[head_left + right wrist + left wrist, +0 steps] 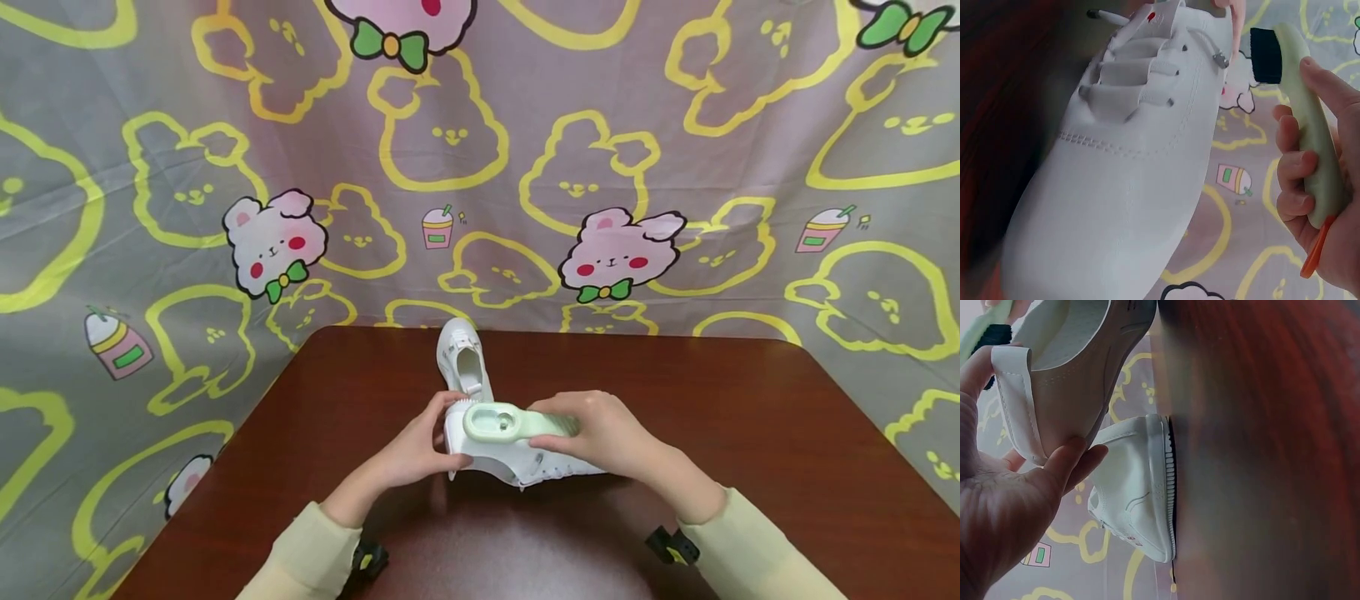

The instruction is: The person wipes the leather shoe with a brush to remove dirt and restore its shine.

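Note:
A white lace-up sneaker (510, 463) lies tilted in front of me, its heel to the left and toe to the right. My left hand (408, 454) grips it at the heel, thumb and fingers around the collar (1013, 403). My right hand (609, 432) holds a pale green brush (491, 422) by its handle. The dark bristles (1266, 56) show beside the sneaker in the right wrist view, apart from its upper. An orange loop (1317, 247) hangs from the handle's end. Whether the sneaker touches the table is hard to tell.
A second white sneaker (453, 343) stands upright on the dark red-brown table (675, 392), just behind the held one, toe pointing away. A patterned curtain (510, 100) hangs behind the table's far edge and along the sides.

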Demonstrator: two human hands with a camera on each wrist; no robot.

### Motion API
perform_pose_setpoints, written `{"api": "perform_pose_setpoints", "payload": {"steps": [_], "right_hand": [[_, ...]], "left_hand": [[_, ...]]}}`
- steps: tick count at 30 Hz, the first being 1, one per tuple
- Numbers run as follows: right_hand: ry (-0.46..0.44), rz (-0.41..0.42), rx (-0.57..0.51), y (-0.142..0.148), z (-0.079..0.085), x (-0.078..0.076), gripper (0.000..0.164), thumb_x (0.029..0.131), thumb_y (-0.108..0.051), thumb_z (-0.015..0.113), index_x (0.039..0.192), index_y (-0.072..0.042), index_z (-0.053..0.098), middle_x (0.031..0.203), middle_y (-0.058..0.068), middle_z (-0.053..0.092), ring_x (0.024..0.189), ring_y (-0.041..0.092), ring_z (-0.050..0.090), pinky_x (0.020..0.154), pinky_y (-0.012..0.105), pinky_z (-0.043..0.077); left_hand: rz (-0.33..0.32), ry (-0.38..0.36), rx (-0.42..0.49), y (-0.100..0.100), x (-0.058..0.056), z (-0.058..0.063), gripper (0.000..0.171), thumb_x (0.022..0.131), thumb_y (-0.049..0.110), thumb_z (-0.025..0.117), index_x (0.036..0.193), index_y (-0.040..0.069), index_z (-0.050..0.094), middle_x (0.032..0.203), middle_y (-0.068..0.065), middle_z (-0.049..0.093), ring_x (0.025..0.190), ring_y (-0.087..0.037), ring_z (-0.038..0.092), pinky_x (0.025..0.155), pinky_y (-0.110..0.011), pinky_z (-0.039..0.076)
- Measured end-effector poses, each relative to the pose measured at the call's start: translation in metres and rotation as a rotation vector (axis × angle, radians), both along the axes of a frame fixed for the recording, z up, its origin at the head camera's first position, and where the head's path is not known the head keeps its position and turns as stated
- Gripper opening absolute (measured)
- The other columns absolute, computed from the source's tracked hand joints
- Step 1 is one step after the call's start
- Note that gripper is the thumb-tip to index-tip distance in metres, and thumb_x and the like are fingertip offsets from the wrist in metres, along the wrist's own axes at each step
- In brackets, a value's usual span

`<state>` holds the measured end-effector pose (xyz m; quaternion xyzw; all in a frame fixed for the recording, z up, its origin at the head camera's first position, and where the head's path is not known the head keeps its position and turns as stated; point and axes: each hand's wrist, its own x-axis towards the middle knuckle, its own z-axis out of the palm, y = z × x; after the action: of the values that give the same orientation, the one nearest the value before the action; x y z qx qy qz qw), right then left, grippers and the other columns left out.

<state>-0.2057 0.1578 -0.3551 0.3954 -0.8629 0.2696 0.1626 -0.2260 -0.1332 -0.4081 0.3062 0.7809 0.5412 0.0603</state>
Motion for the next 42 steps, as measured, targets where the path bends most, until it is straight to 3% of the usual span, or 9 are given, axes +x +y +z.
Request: {"api": "perform_pose_setpoints", "payload": {"steps": [7, 14, 17, 27, 34, 37, 42], "right_hand": [[-0.012, 0.041, 0.086, -0.003, -0.001, -0.002, 0.029, 0.082, -0.038, 0.077, 0.106, -0.022, 0.074, 0.090, -0.017, 0.066, 0.072, -0.001, 0.054, 0.062, 0.023, 0.047], [0.010, -0.145, 0.074, 0.005, -0.001, -0.009, 0.033, 0.082, -0.040, 0.077, 0.108, -0.019, 0.074, 0.098, -0.009, 0.070, 0.081, 0.005, 0.061, 0.067, 0.029, 0.049], [0.018, -0.180, 0.051, 0.007, -0.001, -0.008, 0.034, 0.082, -0.040, 0.077, 0.108, -0.018, 0.074, 0.098, -0.008, 0.070, 0.082, 0.007, 0.062, 0.067, 0.030, 0.049], [0.043, -0.015, 0.026, -0.003, 0.005, 0.005, 0.028, 0.083, -0.039, 0.077, 0.106, -0.024, 0.072, 0.085, -0.018, 0.062, 0.069, 0.000, 0.050, 0.059, 0.023, 0.044], [0.020, 0.029, 0.070, -0.009, 0.003, 0.006, 0.030, 0.082, -0.040, 0.077, 0.107, -0.023, 0.073, 0.086, -0.018, 0.063, 0.070, -0.001, 0.051, 0.060, 0.022, 0.044], [-0.008, -0.008, 0.095, -0.008, 0.002, 0.001, 0.031, 0.084, -0.042, 0.075, 0.108, -0.023, 0.073, 0.092, -0.016, 0.067, 0.073, -0.001, 0.054, 0.062, 0.024, 0.046], [-0.052, -0.165, 0.059, -0.001, 0.002, -0.010, 0.037, 0.083, -0.041, 0.076, 0.110, -0.017, 0.074, 0.100, -0.006, 0.071, 0.085, 0.008, 0.063, 0.070, 0.031, 0.051]], "left_hand": [[-0.010, 0.009, -0.002, 0.001, 0.000, 0.001, 0.079, 0.075, -0.002, 0.078, 0.138, 0.001, 0.032, 0.129, -0.015, 0.046, 0.114, -0.028, 0.052, 0.093, -0.029, 0.046], [0.010, 0.004, -0.025, 0.000, 0.001, 0.001, 0.078, 0.076, 0.000, 0.079, 0.138, 0.003, 0.032, 0.132, -0.015, 0.045, 0.114, -0.027, 0.052, 0.092, -0.029, 0.047], [0.016, 0.009, -0.038, 0.000, 0.001, 0.000, 0.078, 0.077, 0.001, 0.079, 0.138, 0.003, 0.032, 0.133, -0.015, 0.045, 0.114, -0.027, 0.052, 0.092, -0.029, 0.047], [0.003, 0.027, -0.028, 0.000, 0.001, 0.001, 0.080, 0.075, -0.001, 0.079, 0.139, 0.003, 0.032, 0.130, -0.014, 0.047, 0.113, -0.026, 0.053, 0.093, -0.030, 0.046], [-0.006, 0.030, -0.005, 0.001, 0.002, 0.002, 0.081, 0.073, -0.005, 0.079, 0.139, 0.002, 0.032, 0.128, -0.015, 0.047, 0.113, -0.027, 0.053, 0.093, -0.029, 0.046], [-0.005, 0.029, -0.006, 0.001, 0.002, 0.002, 0.081, 0.074, -0.004, 0.078, 0.139, 0.002, 0.032, 0.130, -0.015, 0.047, 0.113, -0.027, 0.052, 0.093, -0.029, 0.046], [0.012, 0.017, -0.029, 0.000, 0.004, 0.002, 0.079, 0.077, 0.000, 0.078, 0.140, 0.003, 0.031, 0.133, -0.016, 0.044, 0.115, -0.027, 0.051, 0.093, -0.030, 0.046]]}}
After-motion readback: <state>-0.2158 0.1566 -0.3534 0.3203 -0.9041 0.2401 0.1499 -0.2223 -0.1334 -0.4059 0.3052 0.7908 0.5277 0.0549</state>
